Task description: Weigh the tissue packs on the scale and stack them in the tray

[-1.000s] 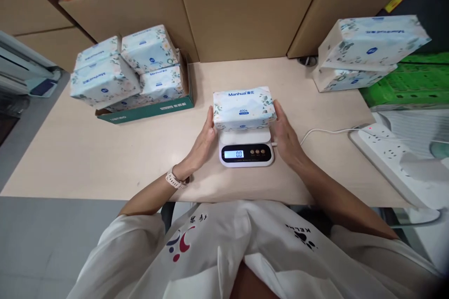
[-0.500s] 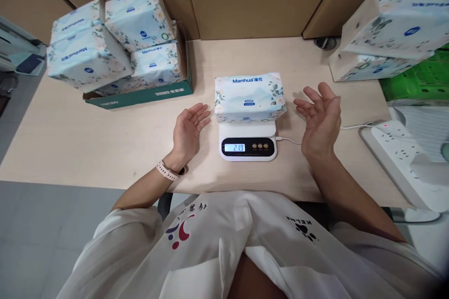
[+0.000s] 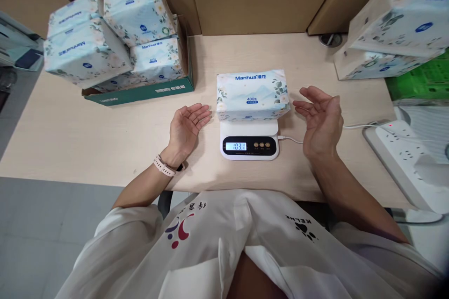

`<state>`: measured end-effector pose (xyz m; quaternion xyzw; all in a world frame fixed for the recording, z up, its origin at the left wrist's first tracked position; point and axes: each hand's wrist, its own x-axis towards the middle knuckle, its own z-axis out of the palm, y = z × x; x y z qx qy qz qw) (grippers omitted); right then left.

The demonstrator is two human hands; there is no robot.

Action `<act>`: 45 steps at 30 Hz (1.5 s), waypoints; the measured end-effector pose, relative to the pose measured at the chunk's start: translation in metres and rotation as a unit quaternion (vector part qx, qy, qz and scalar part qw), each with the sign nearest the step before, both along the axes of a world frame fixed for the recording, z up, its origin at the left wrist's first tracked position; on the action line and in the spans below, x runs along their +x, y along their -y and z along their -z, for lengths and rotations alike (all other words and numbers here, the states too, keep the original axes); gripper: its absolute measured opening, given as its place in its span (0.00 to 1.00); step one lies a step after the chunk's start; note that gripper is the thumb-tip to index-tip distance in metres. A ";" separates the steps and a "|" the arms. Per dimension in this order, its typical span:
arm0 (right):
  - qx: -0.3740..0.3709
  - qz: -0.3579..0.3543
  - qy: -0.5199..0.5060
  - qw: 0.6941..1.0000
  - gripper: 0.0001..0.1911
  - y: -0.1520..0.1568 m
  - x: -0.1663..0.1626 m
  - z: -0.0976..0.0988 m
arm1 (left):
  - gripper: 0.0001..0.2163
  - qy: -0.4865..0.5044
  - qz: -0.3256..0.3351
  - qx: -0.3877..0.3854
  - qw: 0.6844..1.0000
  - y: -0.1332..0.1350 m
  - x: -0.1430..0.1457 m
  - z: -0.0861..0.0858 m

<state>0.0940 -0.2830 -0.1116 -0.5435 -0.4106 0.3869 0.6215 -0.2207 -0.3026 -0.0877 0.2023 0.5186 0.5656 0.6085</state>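
White plastic makes up the scale, which stands on the pale wood-look bench in front of the person. On top of the scale lies a pale blue tissue pack, printed "Manhua" and "400", covering the rear of the platform and leaving the front strip bare. The lit display at the scale's near edge reads 103.1, with three round buttons to its right.

To the left of the scale, just beside the pack and apart from it, is the left hand, palm turned up; its fingers are stretched out, loosely parted and holding nothing. A pale band circles that wrist. To the right of the scale is the right hand, also clear of the pack, its fingers slightly curled, spread a little and pinching nothing.

A white cable runs out of the scale's right side and passes behind the right hand. Farther right of the scale lies a white power strip with a red light. Beyond the scale on the left, a green carton holds several matching packs; beyond it on the right, two more packs are stacked. Large brown cardboard boxes stand behind the scale.
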 end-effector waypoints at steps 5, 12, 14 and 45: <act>-0.004 -0.001 0.003 1.000 0.34 0.001 -0.002 -0.002 | 0.15 0.006 0.002 0.000 1.000 0.000 0.000 0.000; 0.011 -0.007 0.030 0.999 0.34 -0.001 0.000 0.003 | 0.14 -0.003 0.003 0.001 1.000 -0.001 -0.001 0.002; 0.011 0.001 0.022 1.000 0.34 -0.001 0.000 0.003 | 0.14 -0.004 0.006 0.002 1.000 -0.001 -0.001 0.002; 0.032 0.016 0.053 0.998 0.41 0.004 -0.004 -0.004 | 0.14 -0.010 0.020 0.017 1.000 0.001 0.002 0.000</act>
